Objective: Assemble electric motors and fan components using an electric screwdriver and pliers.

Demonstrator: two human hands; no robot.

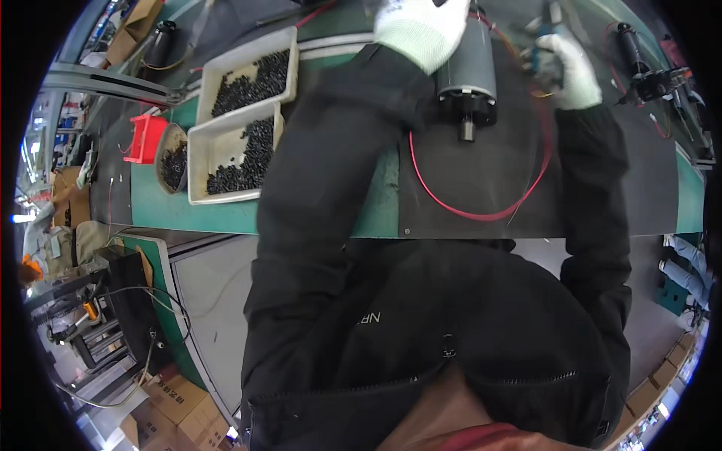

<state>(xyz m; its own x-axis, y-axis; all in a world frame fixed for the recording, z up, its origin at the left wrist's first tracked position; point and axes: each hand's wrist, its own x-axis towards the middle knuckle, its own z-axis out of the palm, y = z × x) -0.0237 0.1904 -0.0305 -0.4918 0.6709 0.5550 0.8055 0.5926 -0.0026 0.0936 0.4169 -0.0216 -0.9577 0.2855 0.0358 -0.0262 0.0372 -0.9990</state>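
Note:
A grey cylindrical motor [472, 60] lies on the dark mat, its black end cap and metal shaft toward me. My left hand [423, 31], in a white glove, is beside the motor's far end; its fingers run past the upper edge of the picture and are mostly hidden. To the right of the motor, my gloved right hand [575, 71] is closed around pliers [540, 54] with blue handles, somewhat smeared by motion. A red wire [481, 217] loops over the mat between the motor and my right arm.
Two pale trays of small black parts, one far [207, 90] and one near [197, 169], stand on the left. Beside them are a round tub [162, 167] and a red bin [144, 139]. Another black motor [633, 49] lies far right. The bench's front edge [466, 231] runs before me.

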